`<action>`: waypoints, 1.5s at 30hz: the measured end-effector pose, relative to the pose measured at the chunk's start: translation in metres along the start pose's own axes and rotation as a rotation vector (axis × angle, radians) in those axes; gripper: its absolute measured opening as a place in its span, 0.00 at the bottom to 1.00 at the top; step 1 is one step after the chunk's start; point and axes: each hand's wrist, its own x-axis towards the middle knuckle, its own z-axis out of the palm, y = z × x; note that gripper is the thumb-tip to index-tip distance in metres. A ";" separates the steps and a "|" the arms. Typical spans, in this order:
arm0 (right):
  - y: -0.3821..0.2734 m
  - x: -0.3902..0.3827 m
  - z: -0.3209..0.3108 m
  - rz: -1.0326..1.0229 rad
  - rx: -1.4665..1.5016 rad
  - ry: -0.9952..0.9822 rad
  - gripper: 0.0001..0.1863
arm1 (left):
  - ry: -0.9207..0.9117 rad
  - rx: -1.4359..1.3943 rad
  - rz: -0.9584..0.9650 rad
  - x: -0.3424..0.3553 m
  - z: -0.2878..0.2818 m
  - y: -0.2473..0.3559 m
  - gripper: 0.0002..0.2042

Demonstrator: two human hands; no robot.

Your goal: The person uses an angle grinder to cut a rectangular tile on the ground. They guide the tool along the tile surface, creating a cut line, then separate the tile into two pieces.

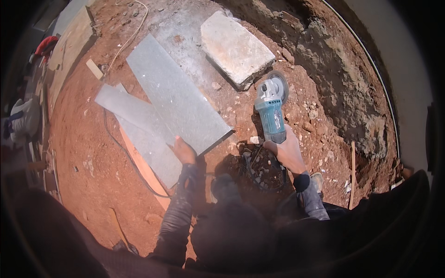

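Observation:
In my right hand [288, 150] is a teal and grey angle grinder [270, 113], gripped by its rear body, its disc pointing away from me. My left hand [185, 151] is closed at the near end of a narrow grey tile piece [134, 111]; part of the grip is hidden. This piece overlaps another cut grey tile [160, 160] with a slanting edge. Right beside them lies a larger rectangular grey tile [178, 92], its near corner close to my left hand. The grinder's disc is apart from all the tiles.
A thick pale concrete block [236, 48] lies beyond the grinder. Dark cable [125, 150] curves around the tiles' left side. Orange board [160, 194] shows beneath them. A rough earth bank [343, 78] rises at right. A wooden-handled tool [119, 227] lies at lower left.

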 end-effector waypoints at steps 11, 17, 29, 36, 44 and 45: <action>-0.035 0.002 0.033 0.105 -0.114 -0.104 0.34 | 0.007 -0.176 0.102 0.020 -0.001 -0.023 0.29; -0.023 -0.009 0.079 0.000 -0.312 -0.081 0.33 | 0.119 -0.118 0.150 0.011 0.008 -0.007 0.28; -0.049 -0.033 0.088 0.058 -0.365 -0.220 0.29 | 0.155 -0.078 0.151 -0.001 -0.002 0.015 0.27; -0.040 -0.034 0.097 0.052 -0.409 -0.212 0.31 | 0.133 -0.050 0.145 0.000 -0.004 0.018 0.29; -0.039 -0.036 0.096 0.079 -0.401 -0.239 0.32 | 0.155 -0.067 0.158 -0.004 -0.002 0.022 0.30; -0.038 -0.036 0.096 0.078 -0.396 -0.240 0.32 | 0.165 -0.066 0.166 -0.007 -0.001 0.024 0.29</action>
